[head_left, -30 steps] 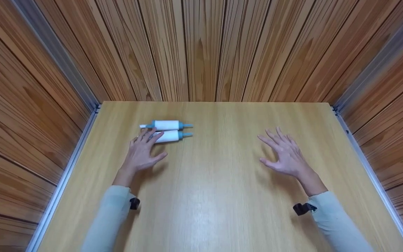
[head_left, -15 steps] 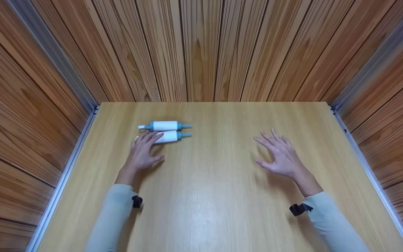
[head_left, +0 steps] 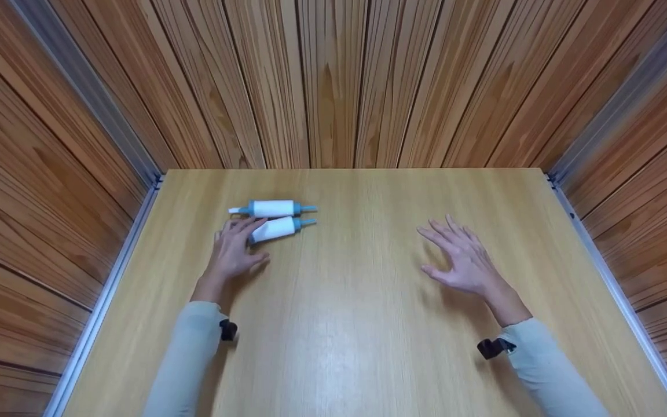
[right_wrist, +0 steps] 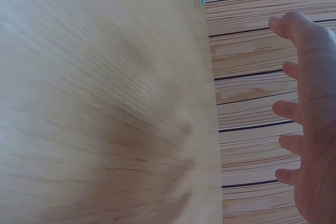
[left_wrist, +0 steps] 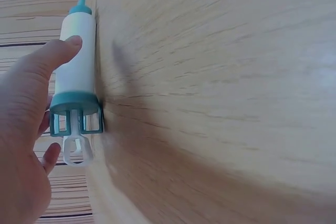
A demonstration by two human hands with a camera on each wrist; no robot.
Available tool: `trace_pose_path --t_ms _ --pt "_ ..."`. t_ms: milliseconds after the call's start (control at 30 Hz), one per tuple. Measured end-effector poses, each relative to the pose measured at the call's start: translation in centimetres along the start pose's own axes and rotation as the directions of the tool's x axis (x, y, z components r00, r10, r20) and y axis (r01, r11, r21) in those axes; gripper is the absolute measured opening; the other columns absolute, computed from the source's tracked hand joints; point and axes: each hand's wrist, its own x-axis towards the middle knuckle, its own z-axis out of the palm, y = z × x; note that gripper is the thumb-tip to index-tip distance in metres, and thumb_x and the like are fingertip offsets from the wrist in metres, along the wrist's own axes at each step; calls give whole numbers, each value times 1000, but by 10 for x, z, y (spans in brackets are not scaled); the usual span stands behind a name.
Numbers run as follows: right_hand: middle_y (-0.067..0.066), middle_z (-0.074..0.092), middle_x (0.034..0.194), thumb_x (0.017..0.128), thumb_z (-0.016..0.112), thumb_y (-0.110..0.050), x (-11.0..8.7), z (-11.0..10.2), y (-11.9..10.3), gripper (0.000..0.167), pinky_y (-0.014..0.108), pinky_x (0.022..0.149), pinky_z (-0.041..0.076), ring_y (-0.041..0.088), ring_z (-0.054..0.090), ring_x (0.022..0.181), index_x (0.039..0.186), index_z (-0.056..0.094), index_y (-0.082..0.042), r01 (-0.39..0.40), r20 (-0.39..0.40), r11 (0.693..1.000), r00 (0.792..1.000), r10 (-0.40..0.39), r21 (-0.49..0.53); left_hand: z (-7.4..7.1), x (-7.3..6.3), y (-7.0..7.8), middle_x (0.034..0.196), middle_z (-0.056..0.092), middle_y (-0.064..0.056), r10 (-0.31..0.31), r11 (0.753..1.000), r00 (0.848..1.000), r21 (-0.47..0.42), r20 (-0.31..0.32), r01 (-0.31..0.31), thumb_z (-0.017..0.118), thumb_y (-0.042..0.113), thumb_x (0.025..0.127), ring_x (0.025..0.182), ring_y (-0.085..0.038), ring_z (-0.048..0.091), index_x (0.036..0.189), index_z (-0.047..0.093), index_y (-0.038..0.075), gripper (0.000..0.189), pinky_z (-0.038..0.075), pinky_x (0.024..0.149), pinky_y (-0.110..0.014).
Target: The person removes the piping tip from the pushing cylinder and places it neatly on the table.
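Observation:
Two white syringes with teal ends and thin nozzles lie on the table to the left, nozzles pointing right. The near syringe is slightly slanted beside the far syringe. My left hand has its fingers bent over the plunger end of the near one, while its thumb stands apart from the barrel in the head view. In the left wrist view, that syringe's pale ring handle shows below a teal finger frame. Over the right side of the table, my right hand hovers with spread fingers, holding nothing.
A wood-grain table lies under both hands. Plank-patterned walls rise behind and at the sides, joined by metal rails. Each wrist carries a small black camera over a pale sleeve.
The near syringe has turned a little, its plunger end drawn toward me. My left fingers have bent slightly more over it. My right hand has drifted slightly left and down.

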Motion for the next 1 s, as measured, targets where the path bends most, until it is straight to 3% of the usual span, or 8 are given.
trace_pose_path --t_ms 167,367,533,767,833,900,1000 --pt "24 57 170 90 85 -42 0 1 0 79 89 124 33 62 41 162 162 61 -20 17 -27 999 1000 -16 30 1 0 1 171 56 -19 -21 1000 1000 -12 -14 21 92 29 95 158 -47 41 168 54 23 82 35 123 -66" --pt "29 55 169 84 91 -31 2 4 2 86 88 118 41 62 48 158 163 60 -15 60 -99 987 994 -46 152 6 0 -1 167 56 -23 -58 990 998 -131 -34 53 91 23 95 158 -47 42 165 58 21 77 32 127 -70" --pt "29 50 172 83 95 -18 2 4 2 89 84 119 44 57 50 156 164 58 -11 56 -113 950 993 -22 307 10 0 -2 164 55 -23 -69 978 996 -201 -48 58 90 18 95 155 -47 48 159 63 16 69 34 127 -70" --pt "27 46 176 85 93 -10 2 5 2 93 81 124 40 52 43 162 168 52 -9 5 -106 892 993 48 452 16 1 -8 164 54 -21 -78 963 996 -261 -49 63 89 16 97 154 -46 49 157 65 15 65 40 129 -68" --pt "27 45 176 85 93 -8 1 5 1 94 71 125 45 41 44 164 168 51 -9 -9 -105 880 992 66 475 18 1 -10 165 53 -22 -91 956 995 -282 -42 76 88 15 98 155 -47 48 158 64 15 64 40 130 -68" --pt "26 46 176 84 92 -7 1 6 1 94 52 123 50 25 47 163 168 51 -9 -7 -111 873 991 71 488 20 2 -12 166 52 -22 -104 949 994 -303 -35 88 85 11 99 155 -47 48 158 64 14 63 39 132 -68" --pt "24 47 175 84 92 -3 1 6 2 93 29 119 49 2 43 160 167 52 -7 9 -126 860 990 64 510 21 3 -13 164 53 -23 -111 938 993 -334 -40 92 82 6 101 155 -48 49 156 65 11 58 38 134 -67"
